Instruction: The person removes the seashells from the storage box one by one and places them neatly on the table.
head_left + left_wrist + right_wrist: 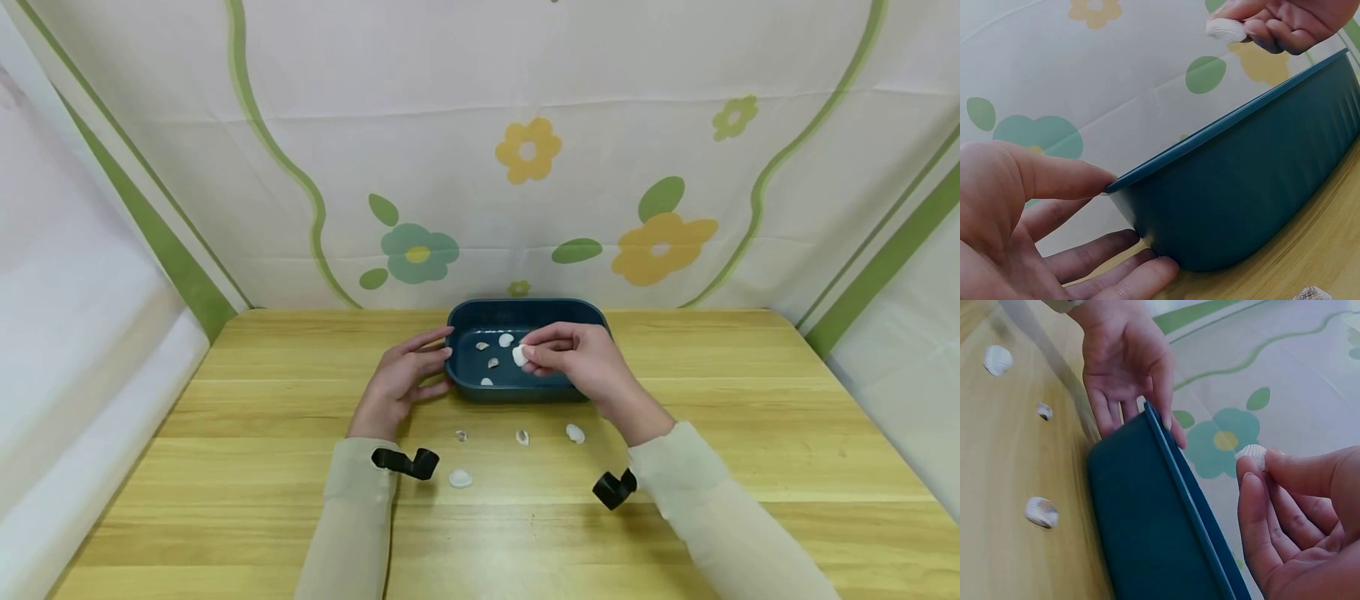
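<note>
A white ribbed seashell (519,356) is pinched between thumb and fingertips of my right hand (588,358), above the dark teal rectangular box (517,395). The shell's ridges show clearly in the right wrist view, where the held seashell (1252,456) is apart from the rim. My left hand (397,379) rests against the box's left end with fingers extended. In the left wrist view its thumb (1075,177) touches the rim while the lower fingers lie along the outer wall. Inside the box lie several small shells, among them a white shell (506,340) and a brownish shell (482,346).
On the wooden table (247,467) in front of the box lie several more shells: a white shell (461,478), an oval shell (575,433), a small shell (522,437) and a tiny shell (461,435). A flowered cloth (435,150) hangs behind the box.
</note>
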The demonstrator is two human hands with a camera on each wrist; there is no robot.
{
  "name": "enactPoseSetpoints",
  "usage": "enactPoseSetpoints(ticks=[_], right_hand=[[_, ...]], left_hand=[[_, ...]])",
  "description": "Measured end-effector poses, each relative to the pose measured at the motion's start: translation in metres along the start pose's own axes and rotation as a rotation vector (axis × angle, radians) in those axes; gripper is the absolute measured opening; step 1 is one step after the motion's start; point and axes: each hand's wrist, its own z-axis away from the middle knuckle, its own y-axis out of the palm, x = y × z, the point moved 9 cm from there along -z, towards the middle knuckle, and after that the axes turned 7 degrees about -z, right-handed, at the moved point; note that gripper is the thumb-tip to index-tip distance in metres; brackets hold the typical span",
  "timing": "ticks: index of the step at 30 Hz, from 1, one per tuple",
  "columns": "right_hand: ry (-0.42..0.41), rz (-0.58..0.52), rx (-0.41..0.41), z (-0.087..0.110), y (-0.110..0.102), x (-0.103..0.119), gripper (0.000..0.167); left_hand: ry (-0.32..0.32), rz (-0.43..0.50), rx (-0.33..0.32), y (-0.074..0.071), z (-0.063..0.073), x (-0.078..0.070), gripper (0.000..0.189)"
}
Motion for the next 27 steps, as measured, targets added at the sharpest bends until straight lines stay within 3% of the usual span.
enactPoseSetpoints(ticks=[8, 27], right_hand=[[-0.027, -0.008, 0.031, 0.019, 0.011, -0.004, 0.022], [0.042, -0.029, 0.066, 0.054, 0.028, -0.039, 0.016]], left_hand=[[0.001, 0.002, 0.005, 0.001, 0.001, 0.000, 0.045], [-0.003, 0.004, 0.012, 0.001, -0.002, 0.001, 0.045]])
